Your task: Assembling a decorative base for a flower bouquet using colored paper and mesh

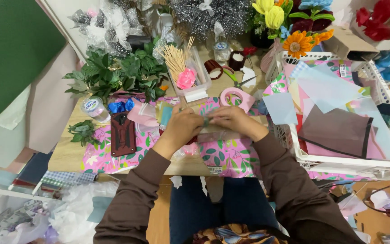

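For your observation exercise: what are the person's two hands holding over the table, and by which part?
Both hands, left hand and right hand, pinch a small grey-green strip between them, one at each end; what it is made of cannot be told.

One head-worn view, looking steeply down.
I see from above the seated lap: bench point(68, 156) close beneath, white basket point(339, 165) on the right, flowers along the frame's far top edge.
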